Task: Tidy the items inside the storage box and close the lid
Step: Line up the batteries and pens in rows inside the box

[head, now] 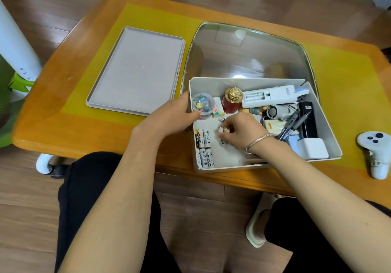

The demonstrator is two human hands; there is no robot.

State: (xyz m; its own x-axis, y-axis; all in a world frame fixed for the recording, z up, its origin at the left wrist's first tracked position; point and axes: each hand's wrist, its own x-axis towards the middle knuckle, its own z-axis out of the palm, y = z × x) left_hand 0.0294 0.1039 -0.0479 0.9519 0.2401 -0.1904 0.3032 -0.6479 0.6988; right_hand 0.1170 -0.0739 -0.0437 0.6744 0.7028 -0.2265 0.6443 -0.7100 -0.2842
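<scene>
storage box (325,124) open on wooden table (63,133), near front edge | lid (135,69) flat on table left of box, apart from it | left hand (171,118) grips box's left wall, thumb inside beside clip jar (203,103) | right hand (239,131) inside box, fingertips pinching small battery (222,130) | 4 batteries (204,148) along left wall

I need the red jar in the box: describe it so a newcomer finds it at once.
Start at the white storage box on the table's right half and look along its far wall. The red jar stands upright near the middle of that wall, between the clear tub of clips and the white remote. It alone has a dark red body and an ornate gold cap.
</scene>
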